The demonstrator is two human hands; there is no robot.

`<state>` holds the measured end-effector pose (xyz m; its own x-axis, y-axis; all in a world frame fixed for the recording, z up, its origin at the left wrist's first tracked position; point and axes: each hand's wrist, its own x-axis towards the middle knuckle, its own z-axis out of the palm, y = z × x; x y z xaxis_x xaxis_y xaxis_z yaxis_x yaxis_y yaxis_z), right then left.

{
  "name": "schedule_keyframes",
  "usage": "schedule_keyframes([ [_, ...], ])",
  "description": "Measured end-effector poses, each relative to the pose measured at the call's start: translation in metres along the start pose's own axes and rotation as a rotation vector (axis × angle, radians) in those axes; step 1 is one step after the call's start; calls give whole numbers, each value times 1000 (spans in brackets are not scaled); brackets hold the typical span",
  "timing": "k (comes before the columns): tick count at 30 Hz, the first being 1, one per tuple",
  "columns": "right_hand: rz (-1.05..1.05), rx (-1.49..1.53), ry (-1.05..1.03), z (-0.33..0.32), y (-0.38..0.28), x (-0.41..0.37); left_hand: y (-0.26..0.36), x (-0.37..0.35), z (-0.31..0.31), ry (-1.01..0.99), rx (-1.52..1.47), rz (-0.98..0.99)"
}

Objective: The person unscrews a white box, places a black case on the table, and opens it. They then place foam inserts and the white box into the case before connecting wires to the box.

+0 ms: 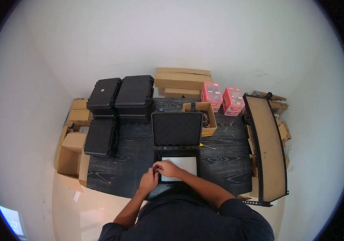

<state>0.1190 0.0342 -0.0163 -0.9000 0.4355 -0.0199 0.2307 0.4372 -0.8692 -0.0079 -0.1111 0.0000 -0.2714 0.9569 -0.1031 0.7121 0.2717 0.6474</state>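
Since the open hard case (176, 129) sits square before you on the surface (228, 160), your left hand (148, 181) and right hand (168, 168) meet at its corner, fingers bunched together, on what I cannot tell.

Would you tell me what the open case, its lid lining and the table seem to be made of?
Case: likely hard plastic, matte black, with a moulded rim. Lining: probably foam, judging by its dull, dimpled texture. Table: wood or wood veneer, stained black, with pale swirling grain showing.
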Motion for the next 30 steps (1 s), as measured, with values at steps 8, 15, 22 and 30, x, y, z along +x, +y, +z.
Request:
schedule_keyframes([
  [8, -141, -102, 0, 2, 10, -3, -16, -6, 23, 69, 191, 115],
  [15, -254, -304, -51, -4, 22, -6, -11, -8, 11, -26, 230, 215],
  [22, -278, -439, -178, -7, 22, -6, -12, -14, 3, 40, 88, 266],
  [30, -193, -503, -246, -3, -7, 2, -9, -16, 0, 87, 174, 296],
])
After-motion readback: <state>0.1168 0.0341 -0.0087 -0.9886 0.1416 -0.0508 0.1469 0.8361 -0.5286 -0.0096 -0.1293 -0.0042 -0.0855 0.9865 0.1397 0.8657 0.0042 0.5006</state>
